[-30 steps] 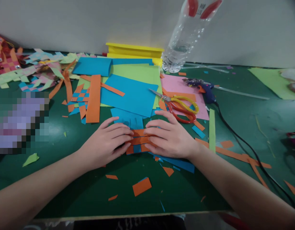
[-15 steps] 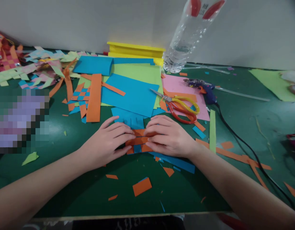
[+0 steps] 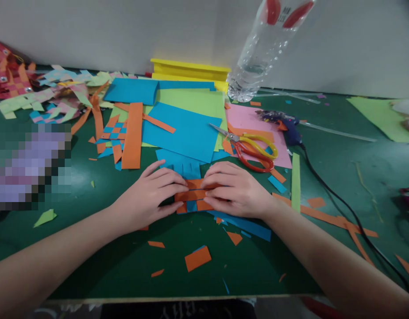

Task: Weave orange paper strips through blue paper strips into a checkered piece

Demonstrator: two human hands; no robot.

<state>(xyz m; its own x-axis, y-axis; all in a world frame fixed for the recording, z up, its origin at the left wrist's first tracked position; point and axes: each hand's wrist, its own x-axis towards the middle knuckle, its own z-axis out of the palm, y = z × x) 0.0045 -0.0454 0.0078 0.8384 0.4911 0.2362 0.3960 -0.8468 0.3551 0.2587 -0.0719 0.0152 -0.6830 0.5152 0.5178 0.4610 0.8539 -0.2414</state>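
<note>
My left hand (image 3: 150, 192) and my right hand (image 3: 236, 190) lie side by side on a small weave of orange and blue paper strips (image 3: 194, 195) on the green table (image 3: 125, 261). The fingers of both hands are stretched almost flat and press on the orange strips from either side, fingertips nearly meeting. The slit blue sheet (image 3: 182, 165) of the weave sticks out beyond the fingers. Most of the weave is hidden under my hands.
Blue, green and pink paper sheets (image 3: 186, 128) lie behind the hands, with scissors (image 3: 249, 148), a glue gun (image 3: 286, 124) and its cord (image 3: 344, 208) to the right. A clear bottle (image 3: 257, 57) and yellow box (image 3: 189, 71) stand at the wall. Woven pieces (image 3: 45, 95) and scraps (image 3: 198, 258) lie about.
My right hand's fingers have drawn in slightly over the orange strips. The view has shifted a little; both hands stay on the weave.
</note>
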